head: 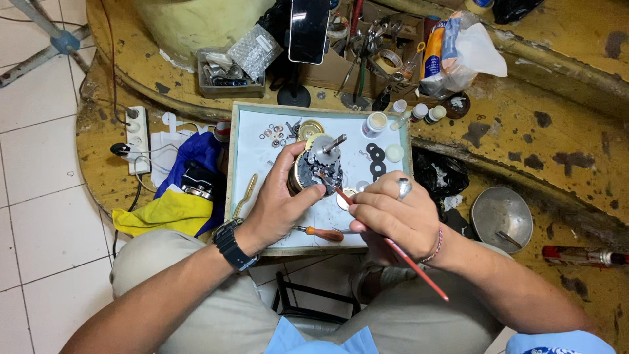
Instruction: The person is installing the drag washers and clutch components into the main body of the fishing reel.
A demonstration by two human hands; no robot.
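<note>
Right hand point(393, 213): you pinched a red brush point(393, 246), centre frame.
Left hand point(282, 196): you clasped the geared mechanism point(318, 167) above the white tray point(255, 141).

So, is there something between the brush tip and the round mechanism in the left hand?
Nothing visible. The left hand holds the mechanism above the tray, its geared face open toward the right hand. The brush tip already reaches that face; the loose rings and bottles lie farther back.

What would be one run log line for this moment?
left hand: holds gear mechanism | right hand: red brush tip on it | over white tray
</note>
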